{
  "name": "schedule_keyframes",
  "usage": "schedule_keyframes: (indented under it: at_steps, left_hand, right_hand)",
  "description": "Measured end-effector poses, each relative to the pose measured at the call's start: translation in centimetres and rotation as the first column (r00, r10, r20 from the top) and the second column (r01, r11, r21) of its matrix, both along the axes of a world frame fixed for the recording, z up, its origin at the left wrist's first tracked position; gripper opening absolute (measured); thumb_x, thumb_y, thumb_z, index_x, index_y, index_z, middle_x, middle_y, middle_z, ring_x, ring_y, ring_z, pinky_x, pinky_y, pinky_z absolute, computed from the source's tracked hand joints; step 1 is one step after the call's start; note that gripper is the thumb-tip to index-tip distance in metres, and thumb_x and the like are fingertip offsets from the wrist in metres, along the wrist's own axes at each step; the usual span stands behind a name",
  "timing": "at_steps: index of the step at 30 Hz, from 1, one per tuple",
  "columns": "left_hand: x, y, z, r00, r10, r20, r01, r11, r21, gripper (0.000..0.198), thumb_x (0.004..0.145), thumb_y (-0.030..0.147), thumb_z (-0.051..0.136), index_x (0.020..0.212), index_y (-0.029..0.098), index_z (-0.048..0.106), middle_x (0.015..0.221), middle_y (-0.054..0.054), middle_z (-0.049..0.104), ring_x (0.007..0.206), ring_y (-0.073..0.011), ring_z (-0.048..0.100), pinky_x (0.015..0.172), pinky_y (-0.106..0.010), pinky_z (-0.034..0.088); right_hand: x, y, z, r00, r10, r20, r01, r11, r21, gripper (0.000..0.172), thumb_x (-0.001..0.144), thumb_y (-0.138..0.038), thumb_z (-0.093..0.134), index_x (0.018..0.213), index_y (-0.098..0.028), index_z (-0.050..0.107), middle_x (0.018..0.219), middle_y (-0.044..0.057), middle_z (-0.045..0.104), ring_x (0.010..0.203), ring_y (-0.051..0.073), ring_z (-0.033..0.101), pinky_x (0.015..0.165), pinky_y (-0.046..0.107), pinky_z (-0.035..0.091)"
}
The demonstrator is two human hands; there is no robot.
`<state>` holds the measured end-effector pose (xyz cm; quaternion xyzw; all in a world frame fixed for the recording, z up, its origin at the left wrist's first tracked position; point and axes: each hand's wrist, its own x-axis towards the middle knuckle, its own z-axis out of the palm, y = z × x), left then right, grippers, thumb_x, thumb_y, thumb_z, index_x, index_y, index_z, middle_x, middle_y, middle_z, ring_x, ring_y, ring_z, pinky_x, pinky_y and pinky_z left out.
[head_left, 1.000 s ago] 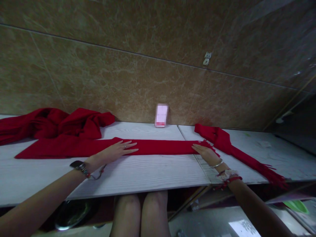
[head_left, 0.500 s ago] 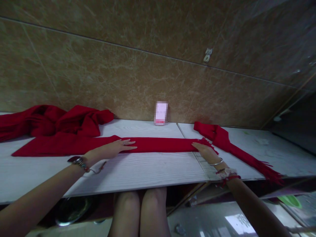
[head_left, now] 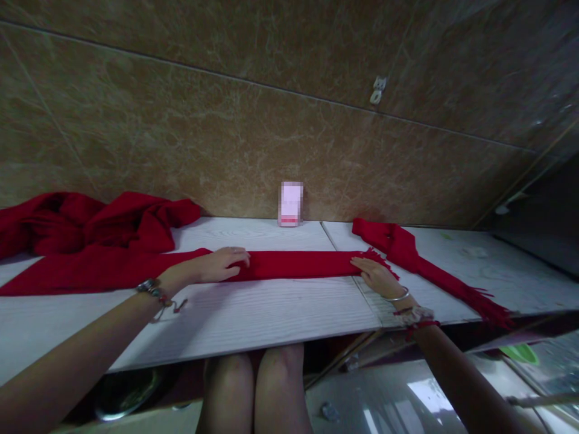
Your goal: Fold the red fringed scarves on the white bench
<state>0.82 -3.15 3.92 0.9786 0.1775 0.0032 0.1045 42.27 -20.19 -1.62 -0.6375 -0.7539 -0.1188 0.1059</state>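
A red scarf [head_left: 298,265] lies folded into a long narrow strip across the white wood-grain table [head_left: 280,307], wider at its left part and fringed at its right end. My left hand [head_left: 221,264] rests on the middle of the strip, its fingers bent down to the cloth and the thumb apart from them. Flat near the fringe is my right hand [head_left: 375,274], fingers stretched out on the fabric. Just right of it, a second red scarf [head_left: 407,253] lies bent, with its fringe towards the front edge. A crumpled heap of red cloth [head_left: 108,223] sits at the back left.
A phone-like pink rectangle [head_left: 291,205], blurred out, leans against the brown marbled wall [head_left: 181,138]. A small white hook [head_left: 378,90] is on that wall. Below the table edge are my knees [head_left: 257,392] and, at right, a green basin [head_left: 520,354].
My left hand has gone from flat with spread fingers to curled fingers on the strip. The wider left part of the scarf reaches further left. My right hand stays in place.
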Motion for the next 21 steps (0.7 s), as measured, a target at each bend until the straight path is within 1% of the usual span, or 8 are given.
schedule_keyframes:
  at_steps: [2,3,6,9,11,14,18,21]
  left_hand:
    - [2.9,-0.5,0.3,0.997,0.045,0.066,-0.046,0.999,0.007,0.040,0.086,0.029,0.035,0.122,0.014,0.045,0.127,-0.011,0.048,0.118,-0.0227,0.042,0.098,-0.038,0.032]
    - [4.5,-0.7,0.2,0.996,0.026,0.083,-0.027,0.999,0.017,0.046,0.087,0.035,0.035,0.129,0.014,0.038,0.134,-0.012,0.040,0.123,-0.0243,0.035,0.101,-0.041,0.028]
    - [8.9,-1.4,-0.9,0.991,-0.117,0.061,0.117,0.993,0.004,0.053,0.089,0.043,0.033,0.137,0.023,0.023,0.145,-0.007,0.021,0.132,-0.0252,0.015,0.105,-0.047,0.016]
    - [11.4,-1.8,-2.4,0.970,-0.244,0.019,0.244,0.970,0.001,0.048,0.090,0.044,0.031,0.136,0.031,0.025,0.146,-0.002,0.018,0.133,-0.0256,0.010,0.104,-0.051,0.011]
    - [11.9,-1.8,-3.1,0.955,-0.295,0.002,0.295,0.955,0.014,0.045,0.090,0.044,0.031,0.135,0.035,0.026,0.145,0.000,0.020,0.133,-0.0255,0.011,0.104,-0.053,0.009]
    - [11.8,-1.7,-3.7,0.953,-0.303,-0.006,0.303,0.952,0.035,0.044,0.091,0.044,0.030,0.134,0.038,0.026,0.146,0.001,0.019,0.133,-0.0258,0.011,0.103,-0.053,0.009]
    - [11.6,-1.5,-3.8,0.953,-0.302,-0.011,0.302,0.951,0.061,0.042,0.091,0.044,0.030,0.132,0.040,0.029,0.146,0.000,0.017,0.132,-0.0265,0.014,0.103,-0.054,0.009]
    - [11.7,-1.4,-3.9,0.947,-0.321,0.004,0.320,0.943,0.089,0.042,0.091,0.044,0.029,0.132,0.039,0.029,0.146,0.000,0.017,0.132,-0.0257,0.015,0.103,-0.052,0.010]
  right_hand:
    - [0.4,0.1,-0.3,1.000,-0.019,-0.003,0.019,1.000,0.021,0.050,0.071,-0.007,0.033,0.116,-0.013,0.055,0.119,0.010,0.057,0.112,0.020,0.051,0.097,0.041,0.042]
    - [0.6,0.2,-0.4,1.000,-0.026,-0.001,0.026,0.999,0.030,0.051,0.070,-0.006,0.033,0.116,-0.013,0.055,0.119,0.010,0.057,0.112,0.020,0.051,0.097,0.040,0.042]
    - [1.2,-0.1,-0.5,0.999,-0.031,0.029,0.031,0.999,0.031,0.054,0.069,-0.004,0.033,0.117,-0.013,0.054,0.121,0.009,0.056,0.115,0.019,0.048,0.097,0.038,0.042]
    - [1.8,-0.7,-0.2,0.997,-0.030,0.071,0.029,1.000,0.010,0.053,0.072,-0.003,0.032,0.118,-0.016,0.054,0.122,0.008,0.055,0.115,0.017,0.048,0.098,0.037,0.041]
    - [2.2,-1.1,-0.1,0.995,-0.033,0.091,0.034,0.999,-0.008,0.050,0.076,-0.004,0.031,0.119,-0.017,0.054,0.123,0.008,0.054,0.114,0.018,0.048,0.097,0.037,0.041]
    - [3.0,-1.7,-0.2,0.992,-0.045,0.118,0.050,0.998,-0.039,0.050,0.078,-0.004,0.029,0.121,-0.016,0.052,0.124,0.009,0.053,0.115,0.018,0.048,0.097,0.037,0.040]
    - [4.8,-2.7,-0.3,0.984,-0.097,0.147,0.111,0.990,-0.089,0.058,0.071,0.002,0.030,0.123,-0.014,0.050,0.125,0.010,0.052,0.119,0.019,0.043,0.099,0.041,0.037]
    - [5.4,-2.9,0.6,0.972,-0.182,0.149,0.198,0.975,-0.098,0.062,0.065,0.003,0.033,0.123,-0.015,0.050,0.126,0.010,0.051,0.123,0.023,0.037,0.100,0.048,0.033]
